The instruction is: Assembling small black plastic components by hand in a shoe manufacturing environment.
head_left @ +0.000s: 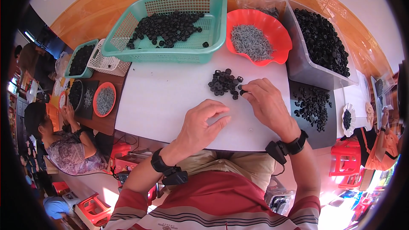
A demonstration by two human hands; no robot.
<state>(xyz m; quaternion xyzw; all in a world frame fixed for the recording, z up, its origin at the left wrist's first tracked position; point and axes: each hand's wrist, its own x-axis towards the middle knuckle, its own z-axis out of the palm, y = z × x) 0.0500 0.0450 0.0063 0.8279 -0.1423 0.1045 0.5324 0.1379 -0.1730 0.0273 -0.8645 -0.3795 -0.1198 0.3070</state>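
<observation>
A white board point(162, 102) is lying across the person's lap as a worktop. At its far edge a teal mesh basket point(170, 49) is holding black plastic caps, beside a clear bin point(298, 59) of more caps and a red bowl point(279, 38) of grey screws. The left hand point(200, 125) is resting on the board, fingers curled loosely together. The right hand point(266, 102) is pinching a small black cap point(243, 92) at the edge of the loose pile of black caps point(223, 83).
</observation>
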